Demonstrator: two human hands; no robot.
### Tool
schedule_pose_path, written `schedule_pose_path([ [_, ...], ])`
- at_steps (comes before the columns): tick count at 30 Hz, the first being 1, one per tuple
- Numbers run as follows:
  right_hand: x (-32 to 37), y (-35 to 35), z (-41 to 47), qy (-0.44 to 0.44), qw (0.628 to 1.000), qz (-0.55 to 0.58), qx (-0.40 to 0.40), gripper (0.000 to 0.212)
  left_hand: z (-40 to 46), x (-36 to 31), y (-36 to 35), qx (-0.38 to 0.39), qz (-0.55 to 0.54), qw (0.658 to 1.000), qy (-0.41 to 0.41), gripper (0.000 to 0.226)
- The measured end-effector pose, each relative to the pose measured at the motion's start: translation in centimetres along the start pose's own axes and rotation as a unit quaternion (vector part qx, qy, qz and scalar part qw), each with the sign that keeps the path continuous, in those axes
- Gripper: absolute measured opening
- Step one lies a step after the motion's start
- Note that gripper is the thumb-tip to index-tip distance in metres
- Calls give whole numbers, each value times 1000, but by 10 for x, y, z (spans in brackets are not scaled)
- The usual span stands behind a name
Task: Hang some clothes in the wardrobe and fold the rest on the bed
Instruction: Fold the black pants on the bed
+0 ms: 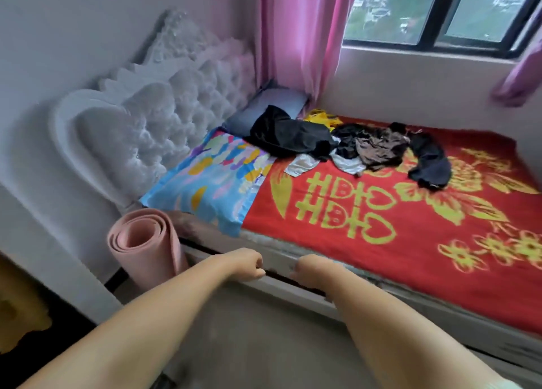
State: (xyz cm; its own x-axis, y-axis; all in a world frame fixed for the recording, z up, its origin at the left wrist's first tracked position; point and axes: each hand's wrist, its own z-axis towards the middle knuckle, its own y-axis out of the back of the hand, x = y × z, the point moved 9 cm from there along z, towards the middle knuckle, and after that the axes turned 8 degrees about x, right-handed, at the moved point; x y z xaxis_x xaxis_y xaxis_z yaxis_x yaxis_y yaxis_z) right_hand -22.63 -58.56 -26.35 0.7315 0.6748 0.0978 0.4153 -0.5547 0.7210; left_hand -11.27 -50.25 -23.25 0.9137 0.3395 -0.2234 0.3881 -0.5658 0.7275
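Both arms stretched toward bed (381, 256). Left hand (249, 264) and right hand (305, 268) side by side at its near edge, fingers curled, holding nothing. Clothes (346, 145) heaped at far side, near pillow (211, 177) and curtain (296, 34).

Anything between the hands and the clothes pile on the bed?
Nothing visible. Both hands, left and right, hang at the near bed edge, fingers curled and holding nothing. Only bare red blanket lies between them and the clothes heaped toward the far side by the wall. The wardrobe is out of view.
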Motion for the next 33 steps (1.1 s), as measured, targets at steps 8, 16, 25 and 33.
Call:
schedule_pose_path([
  [8,-185,54,-20,-70,997,38,-23,40,88,-164,54,5,13,997,-73,40],
  [16,-334,65,-27,-155,977,139,-50,37,171,-264,97,25,42,991,-128,44],
  [25,-464,84,4,-249,950,183,-41,40,302,-363,132,67,115,969,-207,39],
  [33,-523,140,76,-274,936,220,-35,36,431,-392,204,89,140,961,-221,39],
])
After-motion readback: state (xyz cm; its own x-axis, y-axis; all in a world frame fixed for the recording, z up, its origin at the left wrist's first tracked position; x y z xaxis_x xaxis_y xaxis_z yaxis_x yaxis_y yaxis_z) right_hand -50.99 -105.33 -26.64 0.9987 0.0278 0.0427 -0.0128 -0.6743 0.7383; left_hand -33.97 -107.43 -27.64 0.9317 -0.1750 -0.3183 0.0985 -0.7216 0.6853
